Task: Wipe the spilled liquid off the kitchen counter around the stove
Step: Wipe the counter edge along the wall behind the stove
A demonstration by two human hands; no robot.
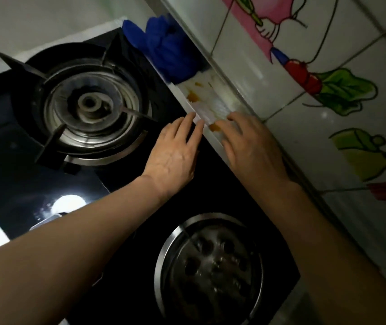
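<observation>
A narrow white counter strip (220, 90) runs between the black glass stove (222, 191) and the tiled wall. Orange-brown spilled liquid (193, 96) dots the strip, with another patch (214, 127) between my hands. A white paper tissue (207, 112) lies flat on the strip. My left hand (175, 156) rests over the stove edge, its fingertips on the tissue's near corner. My right hand (250, 146) lies on the strip against the wall, fingers spread, pressing the tissue's other side.
A blue cloth (166, 50) is bunched at the far end of the strip. The far burner (88, 104) carries a black pan support. The near burner (210, 266) has a perforated steel cover. A tiled wall with vegetable drawings (328, 90) bounds the right side.
</observation>
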